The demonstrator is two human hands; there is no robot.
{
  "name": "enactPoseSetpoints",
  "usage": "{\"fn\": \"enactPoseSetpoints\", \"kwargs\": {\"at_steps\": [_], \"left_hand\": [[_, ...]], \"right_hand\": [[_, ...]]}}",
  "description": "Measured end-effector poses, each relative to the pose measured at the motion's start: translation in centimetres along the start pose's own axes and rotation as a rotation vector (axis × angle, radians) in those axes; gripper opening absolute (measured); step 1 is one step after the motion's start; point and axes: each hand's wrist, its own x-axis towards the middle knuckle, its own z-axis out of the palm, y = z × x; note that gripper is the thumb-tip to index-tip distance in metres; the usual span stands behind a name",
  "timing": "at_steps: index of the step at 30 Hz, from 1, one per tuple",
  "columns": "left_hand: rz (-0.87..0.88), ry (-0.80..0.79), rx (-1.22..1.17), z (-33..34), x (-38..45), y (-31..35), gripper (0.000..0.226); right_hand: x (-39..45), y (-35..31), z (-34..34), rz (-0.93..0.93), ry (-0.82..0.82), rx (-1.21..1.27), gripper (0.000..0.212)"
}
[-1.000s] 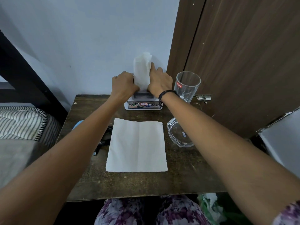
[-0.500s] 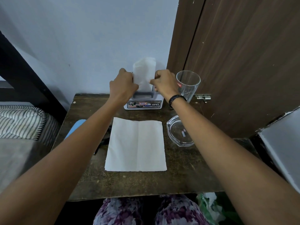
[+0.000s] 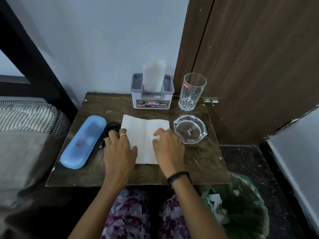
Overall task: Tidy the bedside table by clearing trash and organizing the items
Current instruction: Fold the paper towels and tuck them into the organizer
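At nine o'clock on the desk [image 3: 203,169]: a blue case [image 3: 83,141] lying lengthwise, a black coiled cable [image 3: 110,129] just beside it, partly hidden under the left hand [image 3: 119,150]. Left hand resting on the left half of the flat paper napkin [image 3: 145,140] at desk centre, fingers relaxed and spread, grip open, nothing pinched. Right hand [image 3: 166,149] on the napkin's right half, fingertips loosely curled onto the sheet; grip judged open, though hard to tell whether an edge is caught under the fingers. At twelve o'clock, against the wall, a tissue holder [image 3: 152,99] with a folded napkin standing upright in its slot. At one o'clock a drinking glass [image 3: 192,91], upright; at three o'clock a glass ashtray [image 3: 189,129], just beside the napkin but apart from it. Off the desk at five o'clock, a bin with a green liner [image 3: 241,209], crumpled paper inside. Step in hand, by judgement: dealing with the loose napkin. Next move likely calls for folding along the centre crease, then slotting it into the holder, without nudging the ashtray.
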Motion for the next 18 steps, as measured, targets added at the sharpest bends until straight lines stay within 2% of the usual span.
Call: {"fn": "enactPoseSetpoints", "kwargs": {"at_steps": [4,9,11,13,16,18], "left_hand": [[-0.05,-0.057,-0.052,0.0,-1.2,0.2,0.067],[-0.09,-0.07,-0.557,-1.8,-0.7,1.9,0.075],[-0.097,-0.076,-0.664,-2.1,-0.6,2.3,0.08],[-0.141,-0.101,-0.617,-1.9,-0.8,2.2,0.08],[-0.213,-0.157,-0.405,-1.4,-1.1,1.8,0.07],[-0.211,-0.192,-0.515,-1.3,-1.3,1.9,0.068]], "right_hand": [[-2.4,0.2,1.6,0.079,0.025,-0.102,0.032],[-2.6,0.5,1.7,0.138,0.063,-0.029,0.047],[-2.4,0.8,1.4,0.147,0.066,0.011,0.048],[-2.2,1.1,1.2,0.162,0.059,0.038,0.048],[-2.3,1.3,1.2,0.156,0.059,0.026,0.047],[-2.4,1.3,1.2,0.141,0.073,0.024,0.043]]}}
